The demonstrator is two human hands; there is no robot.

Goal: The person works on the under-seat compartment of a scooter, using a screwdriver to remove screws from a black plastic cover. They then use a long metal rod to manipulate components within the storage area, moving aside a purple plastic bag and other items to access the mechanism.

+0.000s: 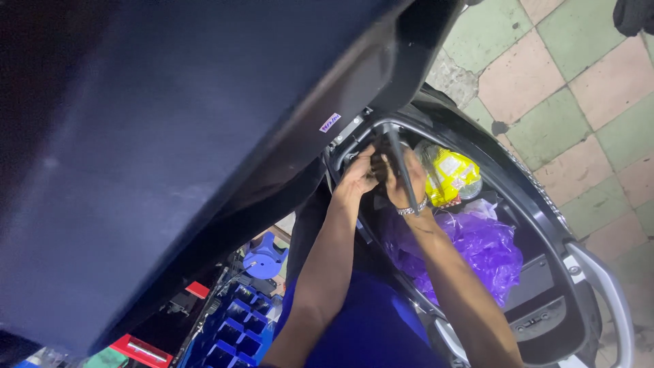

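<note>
Both hands are up at the front of the scooter's storage bay [545,272], right at mid-frame, just under the hinge of the raised seat [170,136]. A dark rod [398,167] slants down between them. The right hand [405,180] has its grip clenched around that rod, a metal bracelet [413,209] at the wrist. The left hand [359,178] sits just beside it, fingers curled at the same dark spot; whether its grip is closed on anything I cannot tell, since the fingertips are lost in shadow.

Inside the bay, just right of the hands, there is a yellow packet [449,177], and below it a crumpled purple bag [477,249] fills much of the tub. The forearms run down to the lower middle of the frame over a blue garment [368,327].

The underside of the seat takes up the whole upper left, dark and blurred, with a small sticker [330,122] near its edge. Lower left: blue bins [235,334], a blue stool [266,257], a red box [136,349]. Right side and top right: green and pink floor tiles [579,88].
</note>
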